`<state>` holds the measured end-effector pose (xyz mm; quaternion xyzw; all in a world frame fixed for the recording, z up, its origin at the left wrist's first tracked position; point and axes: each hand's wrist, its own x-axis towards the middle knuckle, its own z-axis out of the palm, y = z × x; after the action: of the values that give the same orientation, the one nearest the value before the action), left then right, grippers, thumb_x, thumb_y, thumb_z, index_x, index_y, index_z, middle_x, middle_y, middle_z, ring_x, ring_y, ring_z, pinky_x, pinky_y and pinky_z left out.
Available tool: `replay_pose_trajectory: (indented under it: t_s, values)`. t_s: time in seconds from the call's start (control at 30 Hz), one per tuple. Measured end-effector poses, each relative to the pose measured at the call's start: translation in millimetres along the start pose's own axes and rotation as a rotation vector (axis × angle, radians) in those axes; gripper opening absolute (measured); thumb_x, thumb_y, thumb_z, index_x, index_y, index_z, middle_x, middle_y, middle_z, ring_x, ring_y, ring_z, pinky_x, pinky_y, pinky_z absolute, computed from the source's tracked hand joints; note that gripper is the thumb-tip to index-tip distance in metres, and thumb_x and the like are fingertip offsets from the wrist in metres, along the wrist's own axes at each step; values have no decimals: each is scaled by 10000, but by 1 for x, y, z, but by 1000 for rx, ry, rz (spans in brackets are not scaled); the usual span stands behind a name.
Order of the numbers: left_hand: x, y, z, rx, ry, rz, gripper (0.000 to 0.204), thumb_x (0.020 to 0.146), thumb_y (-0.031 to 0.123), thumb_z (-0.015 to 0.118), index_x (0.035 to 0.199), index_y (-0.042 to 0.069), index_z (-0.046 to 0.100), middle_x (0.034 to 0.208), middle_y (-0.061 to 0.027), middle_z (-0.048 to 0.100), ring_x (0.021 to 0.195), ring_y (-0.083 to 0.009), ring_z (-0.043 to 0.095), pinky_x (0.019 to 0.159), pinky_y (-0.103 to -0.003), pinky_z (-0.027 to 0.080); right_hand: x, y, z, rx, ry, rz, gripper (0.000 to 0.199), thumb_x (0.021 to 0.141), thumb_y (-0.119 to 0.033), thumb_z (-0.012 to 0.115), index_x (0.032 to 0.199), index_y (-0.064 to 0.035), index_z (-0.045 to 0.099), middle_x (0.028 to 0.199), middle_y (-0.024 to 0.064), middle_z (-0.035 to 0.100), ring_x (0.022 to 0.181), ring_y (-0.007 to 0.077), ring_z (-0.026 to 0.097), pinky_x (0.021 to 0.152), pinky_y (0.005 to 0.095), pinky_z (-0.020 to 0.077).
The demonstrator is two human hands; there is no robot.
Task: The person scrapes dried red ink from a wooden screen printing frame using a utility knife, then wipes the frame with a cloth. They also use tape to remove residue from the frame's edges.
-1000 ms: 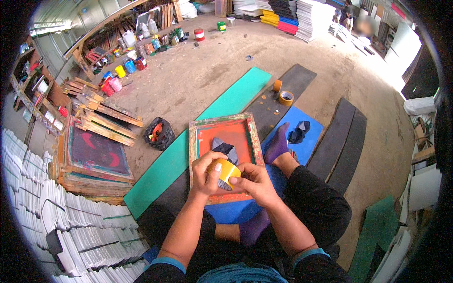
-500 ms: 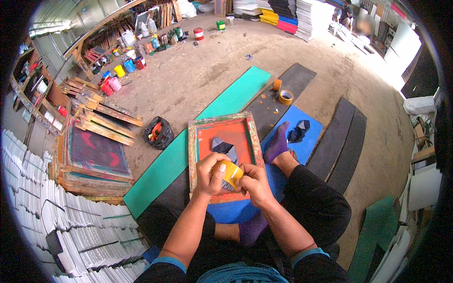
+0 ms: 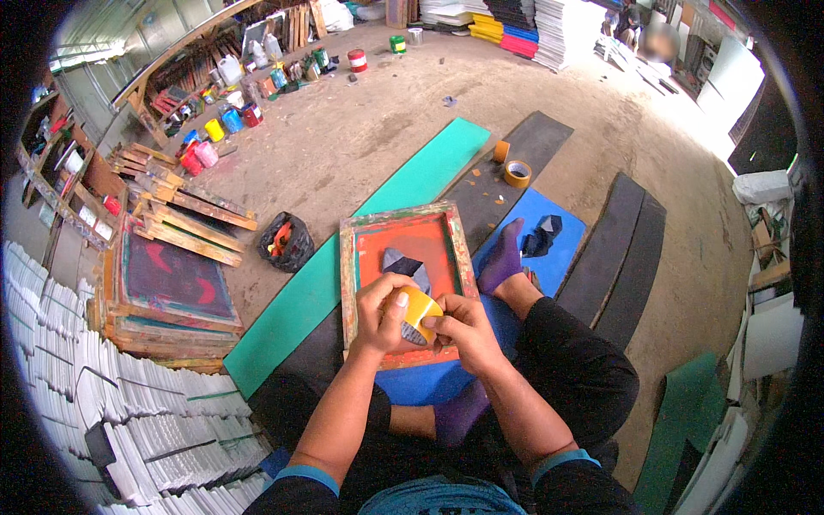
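Head view, looking straight down: the person sits on the floor, legs folded, purple socks showing. Both hands meet over the wooden screen frame (image 3: 403,279), which lies flat in front of them with its orange mesh and a dark grey patch in the middle. The left hand (image 3: 384,313) grips a roll of yellow tape (image 3: 419,311), thumb across its top, fingers wrapped under. The right hand (image 3: 461,333) pinches the roll's lower edge with thumb and fingertips, closed on it too. The roll sits just above the near part of the frame, between the two hands.

Under the frame, a blue mat (image 3: 524,249) and a long green board (image 3: 369,249). Further off on a dark mat, two more tape rolls (image 3: 517,173). To the left, a black bag (image 3: 287,242), a stack of used screens (image 3: 167,287), paint pots (image 3: 215,129) along the wall, and stacks of white sheets (image 3: 103,378).
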<state>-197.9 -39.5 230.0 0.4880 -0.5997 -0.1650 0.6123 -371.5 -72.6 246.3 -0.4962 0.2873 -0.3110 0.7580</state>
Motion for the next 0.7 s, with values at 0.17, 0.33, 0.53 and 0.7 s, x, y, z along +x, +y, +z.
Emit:
replay_pose_trajectory:
  t_s: [0.17,0.33,0.53,0.7]
  values:
    - [1,4,1,-7,2,-81,392,918,345,501,904,-19,646,814,-113,670,724,-188,644,651,-322,498,1,5,-4,-29,-27,-9,198,847,-189,674,906,-5,627,780,63,654,663,128,629,561,274,510]
    - [-5,-1,4,26,7,-158,476,893,429,496,897,-17,663,832,-126,682,759,-224,660,684,-348,507,1,8,-1,-50,35,-34,102,804,-86,630,867,-11,602,715,50,628,575,109,597,531,246,499]
    - [-5,-5,6,56,1,28,327,918,284,522,903,-21,638,787,-142,658,697,-238,649,639,-345,501,5,18,-10,-117,47,-47,144,772,-84,598,871,20,607,754,81,638,634,152,618,565,293,511]
    - [-4,-4,8,64,27,47,324,916,288,535,901,-19,637,785,-141,657,690,-240,644,636,-350,501,5,25,-13,-119,59,-79,166,777,-44,587,917,39,620,795,93,656,690,157,638,616,294,532]
